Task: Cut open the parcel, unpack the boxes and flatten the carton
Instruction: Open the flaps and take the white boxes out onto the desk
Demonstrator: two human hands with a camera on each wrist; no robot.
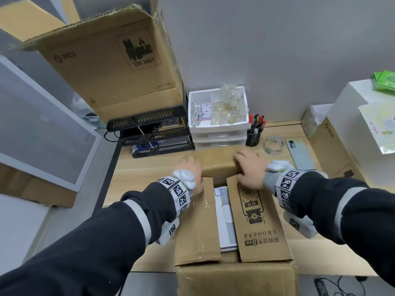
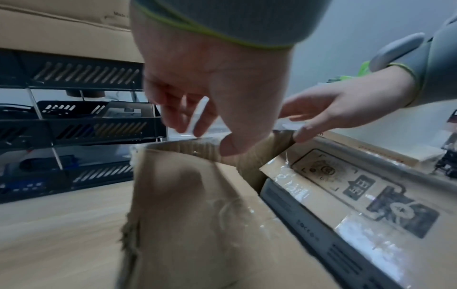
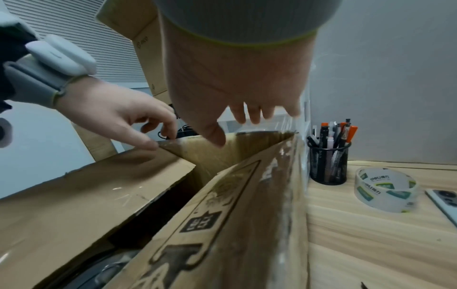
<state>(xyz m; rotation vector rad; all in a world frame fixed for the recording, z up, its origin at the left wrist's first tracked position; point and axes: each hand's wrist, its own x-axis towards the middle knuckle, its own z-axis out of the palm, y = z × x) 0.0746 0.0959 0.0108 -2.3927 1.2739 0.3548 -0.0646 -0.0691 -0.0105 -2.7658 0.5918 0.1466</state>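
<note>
At the near edge of the pale wooden worktop stands the brown corrugated cardboard parcel, overhanging that edge a little; its two long top flaps lie partly apart, the plain left flap streaked with clear tape, the right flap printed with dark characters and a label graphic; through the gap between them shows a pale grey-white box inside; the far end flap stands up across the parcel's far end; the left hand is at the far left corner, its fingers loosely curled above the end flap's top edge and its thumb pointing down at that edge, though whether it truly pinches the flap I cannot tell; the right hand lies over the end flap's right part, fingers draped over the top edge and thumb on the near face, gripping it; just beyond the parcel, towards the far edge, sit a black tiered metal tray rack and a white plastic drawer unit; to the right of these stand a black mesh pen pot, a roll of clear tape and a pale green phone lying flat; a tall brown carton marked PICO rises behind the rack.
</note>
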